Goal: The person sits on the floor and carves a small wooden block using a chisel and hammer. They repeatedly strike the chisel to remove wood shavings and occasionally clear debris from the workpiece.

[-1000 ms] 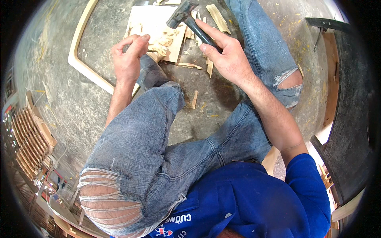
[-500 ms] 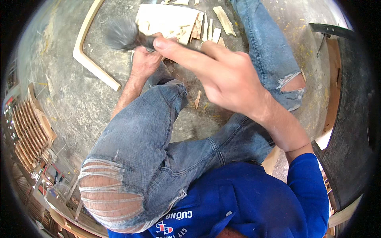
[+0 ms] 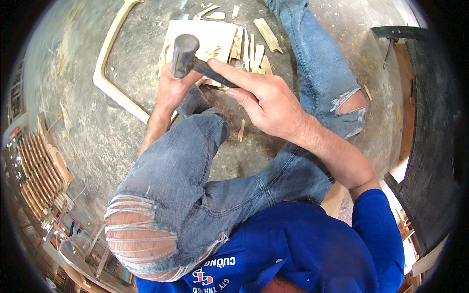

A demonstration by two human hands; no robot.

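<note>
My right hand (image 3: 273, 102) is closed around the dark handle of a hammer (image 3: 185, 51), with the index finger stretched along the handle. The hammer's grey head is above my left hand (image 3: 173, 90) and covers part of it. My left hand looks closed at the near left edge of a pale wooden board (image 3: 215, 30); whatever it grips is hidden behind the hammer. Wood chips lie on the board. Long split slivers of wood (image 3: 252, 51) lie along its right side.
A bent pale wooden frame piece (image 3: 100, 63) lies on the concrete floor to the left. My jeans-clad legs (image 3: 171, 146) surround the work. Stacked slatted wood (image 3: 41, 171) stands far left. A black panel (image 3: 430, 146) is at the right, with a loose splinter (image 3: 267, 35) beyond the board.
The hammer head has moved right and is now sharper, above my left hand. My right hand has shifted slightly downward. The floor things appear slightly shifted in view.
</note>
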